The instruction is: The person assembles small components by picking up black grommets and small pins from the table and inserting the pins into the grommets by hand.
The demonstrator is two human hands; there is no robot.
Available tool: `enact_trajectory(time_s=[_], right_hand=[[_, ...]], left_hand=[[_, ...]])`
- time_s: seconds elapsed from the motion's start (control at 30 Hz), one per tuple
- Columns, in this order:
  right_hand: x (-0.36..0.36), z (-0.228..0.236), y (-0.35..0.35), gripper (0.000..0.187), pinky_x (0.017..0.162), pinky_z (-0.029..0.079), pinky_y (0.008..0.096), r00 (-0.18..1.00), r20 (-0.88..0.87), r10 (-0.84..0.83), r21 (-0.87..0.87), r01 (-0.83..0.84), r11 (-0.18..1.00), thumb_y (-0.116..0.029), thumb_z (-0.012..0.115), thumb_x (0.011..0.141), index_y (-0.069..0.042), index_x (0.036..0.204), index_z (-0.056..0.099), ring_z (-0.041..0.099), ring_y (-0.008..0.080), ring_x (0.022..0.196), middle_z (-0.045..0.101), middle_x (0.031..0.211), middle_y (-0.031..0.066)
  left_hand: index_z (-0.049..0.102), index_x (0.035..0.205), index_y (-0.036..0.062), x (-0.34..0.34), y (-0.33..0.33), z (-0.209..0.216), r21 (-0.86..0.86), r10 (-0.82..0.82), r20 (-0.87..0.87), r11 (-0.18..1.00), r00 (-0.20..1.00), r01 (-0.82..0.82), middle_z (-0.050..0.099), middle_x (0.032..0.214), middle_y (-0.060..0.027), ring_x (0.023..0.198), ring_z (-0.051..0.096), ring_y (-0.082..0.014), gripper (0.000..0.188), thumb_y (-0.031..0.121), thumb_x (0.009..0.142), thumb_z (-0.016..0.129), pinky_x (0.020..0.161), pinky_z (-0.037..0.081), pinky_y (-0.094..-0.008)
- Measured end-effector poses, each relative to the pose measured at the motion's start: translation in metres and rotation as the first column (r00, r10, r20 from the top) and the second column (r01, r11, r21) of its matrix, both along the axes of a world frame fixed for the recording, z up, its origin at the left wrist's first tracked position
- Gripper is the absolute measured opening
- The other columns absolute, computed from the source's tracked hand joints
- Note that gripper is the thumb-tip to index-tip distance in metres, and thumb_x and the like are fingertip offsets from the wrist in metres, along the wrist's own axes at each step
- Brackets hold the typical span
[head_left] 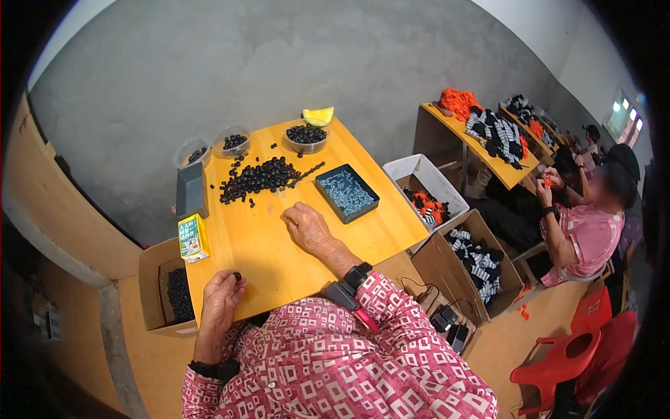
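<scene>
At the near left edge of the yellow table [279, 279], my left hand [220, 300] pinches a small black round part [237, 276] between thumb and fingertips. My right hand [310, 227] rests on the tabletop with its fingers curled together; whatever they hold, if anything, is hidden. Just beyond its fingertips lie a few tiny clear pieces [271, 208]. A loose pile of black parts [258, 176] spreads farther back. To the right of the pile stands a dark square tray [377, 204] filled with small pale-blue clear pieces [347, 192].
Clear bowls [306, 148] of black parts and a yellow wedge-shaped piece [318, 116] line the back. A grey bin [192, 192] and a yellow-green packet [192, 237] sit at the left edge. Cartons [447, 269] flank the table; a person [583, 230] works at the right.
</scene>
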State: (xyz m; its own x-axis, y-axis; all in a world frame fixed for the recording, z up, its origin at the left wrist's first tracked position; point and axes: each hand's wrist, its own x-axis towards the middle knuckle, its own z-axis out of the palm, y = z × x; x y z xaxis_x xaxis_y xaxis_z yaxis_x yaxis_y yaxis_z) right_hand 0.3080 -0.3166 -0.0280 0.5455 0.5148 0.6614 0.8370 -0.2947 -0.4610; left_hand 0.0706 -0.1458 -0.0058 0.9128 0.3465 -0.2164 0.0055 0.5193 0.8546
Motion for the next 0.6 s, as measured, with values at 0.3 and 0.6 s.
enact_trajectory(time_s=[0.3,0.6], right_hand=[[-0.005,0.004,-0.002,0.009,0.074,0.051,0.0445,0.991,-0.130,-0.017,0.040,0.022,0.999,-0.009,0.063,0.085,0.000,0.087,0.064,0.061,0.0371,0.082,0.059,0.082,0.0170],[0.003,-0.007,0.012,0.014,0.073,0.051,0.0441,0.979,-0.178,0.103,0.188,-0.069,0.980,-0.017,0.065,0.085,-0.004,0.091,0.063,0.062,0.0372,0.084,0.064,0.087,0.0164]], left_hand=[[0.061,0.111,0.0048,-0.002,0.002,0.001,-0.014,0.001,0.028,1.000,1.000,-0.001,0.068,0.096,-0.0060,0.088,0.067,-0.0153,0.018,0.015,0.096,0.062,0.080,0.055,-0.0248],[0.059,0.116,0.0042,-0.003,-0.002,0.017,0.062,0.021,-0.031,0.998,0.999,-0.019,0.063,0.108,-0.0073,0.098,0.061,-0.0161,0.024,0.016,0.095,0.062,0.091,0.051,-0.0311]])
